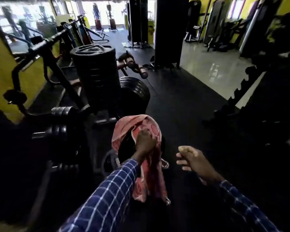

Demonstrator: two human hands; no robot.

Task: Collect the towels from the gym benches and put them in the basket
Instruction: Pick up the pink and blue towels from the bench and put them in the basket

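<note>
The left hand [145,144] has its fingers curled tight into a red towel [150,181], bunching the cloth at about its middle; 1 end hangs down past the checked sleeve [110,186] and the other lies draped over a dark rounded thing [124,148] just beyond the knuckles, too dim to tell what it is. The right hand [192,159] is held up beside it, well apart from the cloth, fingers loosely curled with nothing visible in them. So 1 towel is in hand but not yet free — part of it is touching that dark shape, and whether it is being lifted off or laid down cannot be told from this view. No basket can be made out with any certainty (the near floor [182,114] and everything close to the body are almost black), so the drop-off looks undone. To the left a stack of plates [94,69] and other machines fill the room, and no second towel shows on any counter among them, though the shadows could hide 1. My guess — the task is at an early or middle stage, with this towel to be carried to the basket and the far counters yet to be checked.
</note>
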